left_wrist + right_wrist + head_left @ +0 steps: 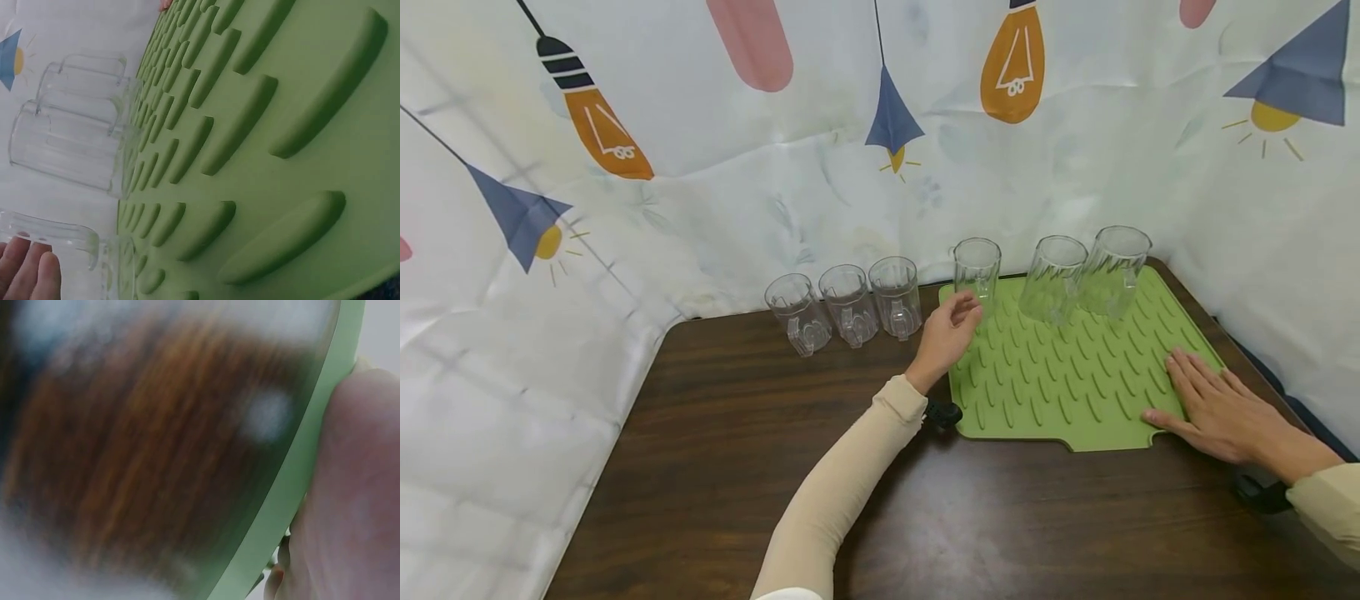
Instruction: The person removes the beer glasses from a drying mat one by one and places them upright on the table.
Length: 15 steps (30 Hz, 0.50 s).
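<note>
My left hand [951, 333] is at the near side of a clear glass mug [977, 260], which stands upright at the mat's back left corner. In the left wrist view, loosely bent fingers [28, 269] are close to that mug's handle [59, 231]; whether they touch it is hard to tell. The thumb is hidden there. Flat on the right edge of the green ridged mat [1022, 417] rests my right hand [1217, 408], fingers spread. Two more glass mugs, one [1054, 275] beside another [1116, 267], stand on the mat's back part.
Left of the mat, a row of three glass mugs [847, 304] stands on the dark wooden table [737, 450], handles facing me. A patterned white curtain [715, 217] hangs along the back and sides. The mat has a tab [1108, 444] at its front edge.
</note>
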Tool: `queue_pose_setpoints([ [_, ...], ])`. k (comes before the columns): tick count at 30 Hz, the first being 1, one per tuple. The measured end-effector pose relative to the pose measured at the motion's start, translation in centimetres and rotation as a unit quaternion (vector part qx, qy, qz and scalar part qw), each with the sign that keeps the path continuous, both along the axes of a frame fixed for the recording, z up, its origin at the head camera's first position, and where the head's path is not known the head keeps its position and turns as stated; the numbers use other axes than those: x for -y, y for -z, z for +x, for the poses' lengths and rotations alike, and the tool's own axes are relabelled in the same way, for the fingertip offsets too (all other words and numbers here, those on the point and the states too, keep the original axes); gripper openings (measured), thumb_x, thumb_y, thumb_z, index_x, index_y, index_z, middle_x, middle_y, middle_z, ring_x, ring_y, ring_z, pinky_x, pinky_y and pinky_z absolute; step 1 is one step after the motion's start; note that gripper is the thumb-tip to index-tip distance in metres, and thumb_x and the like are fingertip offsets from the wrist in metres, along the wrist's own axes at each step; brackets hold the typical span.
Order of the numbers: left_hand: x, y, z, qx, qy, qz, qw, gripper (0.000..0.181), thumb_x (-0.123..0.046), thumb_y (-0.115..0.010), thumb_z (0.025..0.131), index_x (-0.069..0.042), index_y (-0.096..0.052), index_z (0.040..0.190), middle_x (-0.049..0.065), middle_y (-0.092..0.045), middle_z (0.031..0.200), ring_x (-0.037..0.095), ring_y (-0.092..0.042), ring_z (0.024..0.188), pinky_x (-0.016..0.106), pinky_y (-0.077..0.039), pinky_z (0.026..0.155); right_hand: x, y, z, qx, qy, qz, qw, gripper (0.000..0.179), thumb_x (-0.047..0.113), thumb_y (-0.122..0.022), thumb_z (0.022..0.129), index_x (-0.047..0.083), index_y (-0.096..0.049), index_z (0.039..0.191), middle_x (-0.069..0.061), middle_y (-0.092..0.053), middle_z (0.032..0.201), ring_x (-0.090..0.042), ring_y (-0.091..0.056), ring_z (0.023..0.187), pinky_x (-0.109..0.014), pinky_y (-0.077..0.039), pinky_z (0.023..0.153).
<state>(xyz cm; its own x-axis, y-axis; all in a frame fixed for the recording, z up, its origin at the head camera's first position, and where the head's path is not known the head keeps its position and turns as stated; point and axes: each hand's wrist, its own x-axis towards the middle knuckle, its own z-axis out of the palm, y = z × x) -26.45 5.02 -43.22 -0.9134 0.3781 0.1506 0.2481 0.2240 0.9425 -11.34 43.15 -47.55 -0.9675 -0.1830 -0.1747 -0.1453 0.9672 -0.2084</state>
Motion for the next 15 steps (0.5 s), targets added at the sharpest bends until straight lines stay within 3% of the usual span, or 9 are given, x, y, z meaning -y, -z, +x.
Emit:
queue_pose_setpoints([
  [7, -0.3, 0.8, -0.9, 0.000, 0.020, 0.047, 0.9987, 0.041, -0.014, -0.048, 0.110, -0.005, -0.050, 0.150, 0.018, -0.061, 0.145, 0.032, -0.058, 0.139, 0.038, -0.050, 0.116, 0.1, 0.0, 0.0, -0.001, 0.002, -0.001, 1.0000, 0.101, 0.062, -0.047, 0.104, -0.006, -0.001, 0.163, -0.034, 0.002, 0.170, -0.051, 0.003, 0.159, -0.074, 0.004, 0.124],
  [15, -1.1, 1.3, -1.3, 0.004, 0.024, 0.062, 0.9978, 0.040, -0.001, -0.047, 0.108, -0.002, -0.051, 0.147, 0.021, -0.063, 0.143, 0.033, -0.058, 0.138, 0.035, -0.051, 0.115, 0.1, 0.0, 0.0, -0.003, 0.003, 0.000, 1.0000, 0.101, 0.062, -0.047, 0.104, -0.007, -0.002, 0.163, -0.035, 0.000, 0.169, -0.052, 0.002, 0.159, -0.073, 0.005, 0.125],
])
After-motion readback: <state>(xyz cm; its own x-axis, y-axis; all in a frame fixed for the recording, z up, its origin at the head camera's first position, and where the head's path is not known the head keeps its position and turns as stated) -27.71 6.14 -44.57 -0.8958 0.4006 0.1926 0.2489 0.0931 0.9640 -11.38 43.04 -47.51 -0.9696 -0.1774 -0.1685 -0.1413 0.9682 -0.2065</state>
